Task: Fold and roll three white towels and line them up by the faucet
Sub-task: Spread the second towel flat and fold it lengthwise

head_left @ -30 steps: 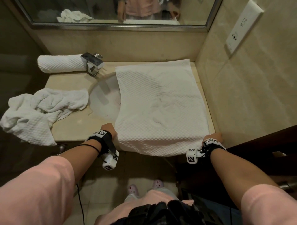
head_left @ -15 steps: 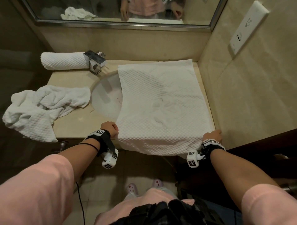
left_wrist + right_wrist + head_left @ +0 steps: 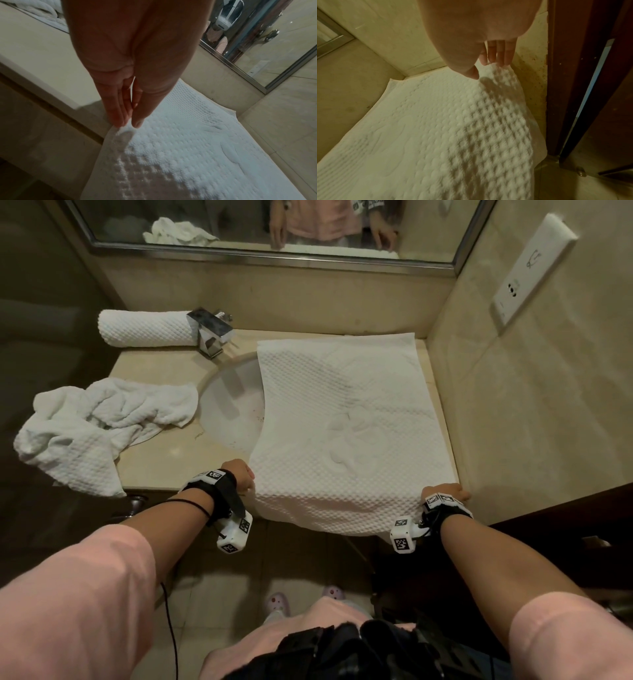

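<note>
Keeping both corners pinched, hands (image 3: pixel 239 474) hold the spread towel (image 3: pixel 346 419) unmoved.

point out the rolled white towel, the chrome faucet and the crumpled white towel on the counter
rolled white waffle towel (image 3: pixel 145 328), head view, middle of the roll's side
square chrome faucet (image 3: pixel 210 332), head view, top of the spout
crumpled white towel (image 3: pixel 102 422), head view, middle of the bunched heap

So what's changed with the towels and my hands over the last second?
Almost nothing. The left hand and right hand still pinch the near corners of the spread towel, which lies flat over the counter and part of the sink, near edge hanging off. The rolled towel by the faucet and the crumpled towel stayed put. Only the head camera shifted slightly.
</note>
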`<state>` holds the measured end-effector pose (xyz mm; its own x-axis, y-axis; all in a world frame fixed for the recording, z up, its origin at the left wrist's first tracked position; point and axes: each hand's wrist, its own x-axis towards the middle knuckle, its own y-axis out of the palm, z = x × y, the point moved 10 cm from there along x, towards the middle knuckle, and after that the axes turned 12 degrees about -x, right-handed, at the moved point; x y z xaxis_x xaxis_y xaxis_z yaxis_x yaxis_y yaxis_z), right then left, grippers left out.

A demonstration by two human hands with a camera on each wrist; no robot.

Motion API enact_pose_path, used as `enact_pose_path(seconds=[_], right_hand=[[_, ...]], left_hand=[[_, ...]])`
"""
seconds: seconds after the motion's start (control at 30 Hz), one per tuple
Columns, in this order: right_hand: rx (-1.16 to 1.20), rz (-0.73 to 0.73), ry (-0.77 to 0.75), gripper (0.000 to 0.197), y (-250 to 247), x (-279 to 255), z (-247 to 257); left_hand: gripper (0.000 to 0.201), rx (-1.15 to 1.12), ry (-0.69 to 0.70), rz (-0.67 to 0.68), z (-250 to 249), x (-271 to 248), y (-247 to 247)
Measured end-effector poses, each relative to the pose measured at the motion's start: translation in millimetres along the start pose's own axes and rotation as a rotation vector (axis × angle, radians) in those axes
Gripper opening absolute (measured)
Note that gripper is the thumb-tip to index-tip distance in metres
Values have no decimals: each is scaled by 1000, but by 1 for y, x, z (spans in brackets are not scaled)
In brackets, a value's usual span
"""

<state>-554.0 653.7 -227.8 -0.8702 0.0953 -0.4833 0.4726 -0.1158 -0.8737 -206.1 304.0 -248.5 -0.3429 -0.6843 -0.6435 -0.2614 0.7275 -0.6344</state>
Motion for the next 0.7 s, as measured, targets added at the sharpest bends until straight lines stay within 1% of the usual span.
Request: enact_pose_path(seconds=[0.07,0.1,0.13,0.17,0.2,0.27,0.3,0.37,0.43,0.47,0.53,0.6,0.7], right_hand=[[7,-35,22,44,-6,2,-1],[-20,-39,13,46,-7,2,1],[-32,-52,-5,47,-8,4,5],[-33,-75,-25,48,-9,5,10],[-24,-78,-43,48,-9,6,17],[-1,-81,-85,45,-10,8,33],[4,-79,-118,43,-10,9,43],[43,-83,-201,38,-11,10,68],[131,-85,-303,34,-12,6,97],[158,-81,-363,33,-11,-1,114],[187,-65,-475,27,-8,-17,148],[186,-36,-576,22,-1,-39,181],[92,37,-711,26,17,-71,230]], left_hand=[[8,22,2,46,-2,-4,1],[8,25,7,68,-3,-4,2],[12,26,1,83,-3,-4,3],[10,10,-4,96,-3,-5,3],[10,-25,0,103,-4,-5,2],[20,-130,0,88,-4,-4,-5],[18,-183,13,80,-6,-4,-9],[11,-290,22,63,-6,-4,-18],[21,-412,6,24,-2,1,-29],[22,-466,-4,8,0,3,-35],[17,-553,-25,-15,5,6,-46],[14,-626,-36,-28,9,11,-57],[13,-724,-51,-25,13,24,-72]])
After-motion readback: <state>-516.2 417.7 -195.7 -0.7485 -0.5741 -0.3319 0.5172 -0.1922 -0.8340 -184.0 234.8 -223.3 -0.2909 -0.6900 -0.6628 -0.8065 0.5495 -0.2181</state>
